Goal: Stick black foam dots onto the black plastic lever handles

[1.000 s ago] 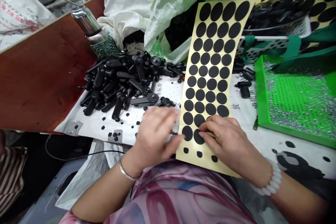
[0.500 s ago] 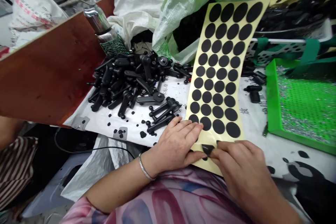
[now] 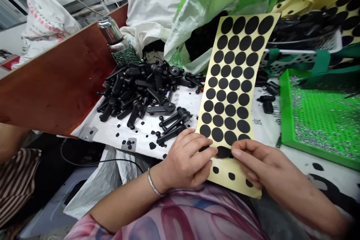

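Observation:
A long cream backing sheet with rows of round black stickers lies before me, slanting away toward the bags. Near its lower end, one black sticker is bent between my two hands. The thumb and index finger of my right hand pinch its right edge. On the other side, my left hand has curled fingers, with the tips at the sticker's left edge; how firmly they grip is hard to see. Small black spots and bare backing show below. Left of the sheet is a heap of black plastic arms.
A green tray of small metal pieces is at right, before a white basket of black parts. A brown board and metal flask bound the left. Plastic bags stand behind. Another person's striped clothing shows lower left.
My right hand has shifted slightly up, with the black sticker now level between both hands. The left hand's fingers have curled, and more of the sheet's lower end shows.

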`<state>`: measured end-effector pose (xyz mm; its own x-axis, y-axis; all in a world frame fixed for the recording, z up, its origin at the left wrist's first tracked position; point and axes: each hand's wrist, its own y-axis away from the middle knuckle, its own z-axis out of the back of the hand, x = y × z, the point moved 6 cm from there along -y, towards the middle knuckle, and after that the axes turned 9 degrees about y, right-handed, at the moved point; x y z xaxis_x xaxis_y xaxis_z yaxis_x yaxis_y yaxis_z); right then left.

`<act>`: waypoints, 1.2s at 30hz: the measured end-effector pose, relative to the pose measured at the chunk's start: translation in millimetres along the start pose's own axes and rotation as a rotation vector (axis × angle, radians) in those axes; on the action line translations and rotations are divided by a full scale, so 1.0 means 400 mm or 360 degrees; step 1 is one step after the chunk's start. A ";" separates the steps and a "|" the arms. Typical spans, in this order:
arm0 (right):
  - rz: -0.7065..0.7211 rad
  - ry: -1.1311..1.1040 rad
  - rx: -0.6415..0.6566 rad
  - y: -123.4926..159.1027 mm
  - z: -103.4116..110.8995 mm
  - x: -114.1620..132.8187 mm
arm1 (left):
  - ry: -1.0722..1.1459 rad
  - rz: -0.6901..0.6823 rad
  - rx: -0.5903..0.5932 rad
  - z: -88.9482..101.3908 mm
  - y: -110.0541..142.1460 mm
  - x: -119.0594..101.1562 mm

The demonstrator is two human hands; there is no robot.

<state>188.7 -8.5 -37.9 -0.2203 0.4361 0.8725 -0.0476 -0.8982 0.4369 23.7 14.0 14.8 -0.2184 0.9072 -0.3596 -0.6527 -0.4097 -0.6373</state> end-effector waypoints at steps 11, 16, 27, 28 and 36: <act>0.0311 0.0400 -0.0068 -0.039 -0.012 0.024 | -0.0167 0.0130 0.0472 -0.077 0.001 0.021; 0.0675 0.0802 -0.0226 -0.007 -0.027 0.030 | -0.0193 0.0085 0.0490 -0.074 0.000 0.016; 0.1459 0.1737 -0.0794 0.080 -0.080 0.068 | 0.0172 0.0120 0.0223 -0.042 -0.026 0.024; 0.1479 0.1765 -0.0813 0.081 -0.082 0.065 | 0.0175 0.0129 0.0258 -0.048 -0.031 0.026; 0.1481 0.1588 -0.0785 0.097 -0.070 0.001 | 0.0087 0.0107 0.0422 -0.088 -0.037 0.039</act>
<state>159.5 -44.6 -26.9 -0.9215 -0.3385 0.1904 0.2097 -0.8463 -0.4897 55.7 30.9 -5.5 -0.2326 0.8694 -0.4360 -0.8066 -0.4229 -0.4130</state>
